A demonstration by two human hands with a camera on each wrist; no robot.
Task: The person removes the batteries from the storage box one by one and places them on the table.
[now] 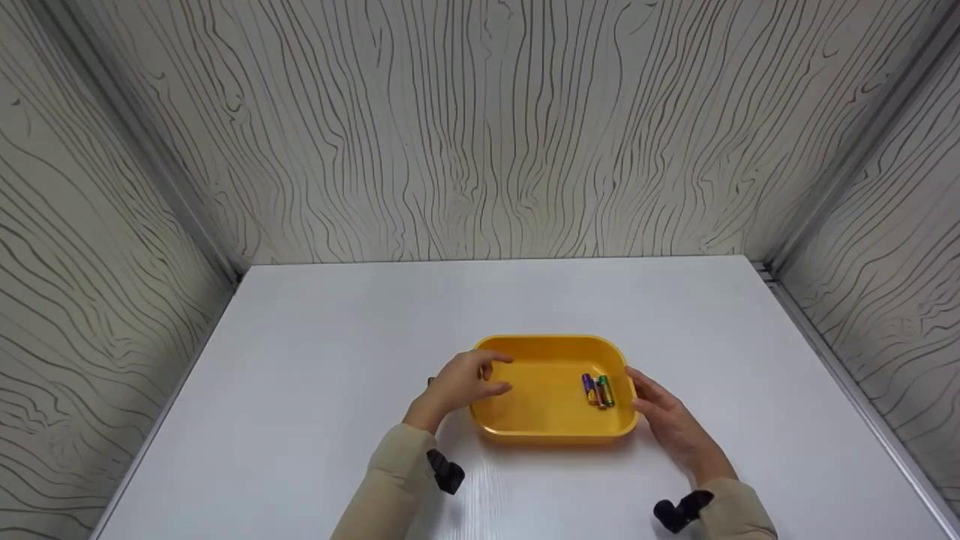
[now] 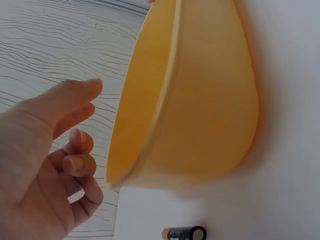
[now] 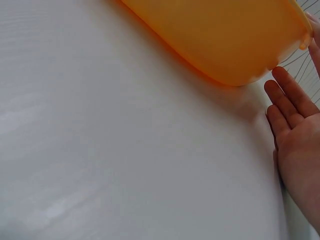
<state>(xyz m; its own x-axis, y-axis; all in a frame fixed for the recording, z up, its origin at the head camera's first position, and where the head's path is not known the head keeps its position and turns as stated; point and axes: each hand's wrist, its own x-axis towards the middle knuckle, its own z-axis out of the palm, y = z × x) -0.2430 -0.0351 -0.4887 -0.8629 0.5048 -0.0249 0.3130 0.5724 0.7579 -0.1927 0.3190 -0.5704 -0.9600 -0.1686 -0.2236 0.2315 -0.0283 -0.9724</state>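
To the left of the tray, a dark battery lay alone on the counter, just beside the tray's left end. The left wrist view cut it off at the edge, but its long axis seemed to run near to far, across the tray's length. The left hand was the nearer one to it, with the battery on that hand's outer side, away from the tray. This hand hovered over the tray's left end and held nothing, its thumb and forefinger wide apart.

The tray sat between the two hands, its long axis running from one to the other. Inside, near its right end, a purple battery, a middle battery and a green battery lay close together, pointing roughly near to far. The right hand was nearer to these, outside the tray's right end, its long fingers resting against the wall, thumb at the rim, no battery in it.

That made one tray and four batteries in view, three inside the tray and one outside.
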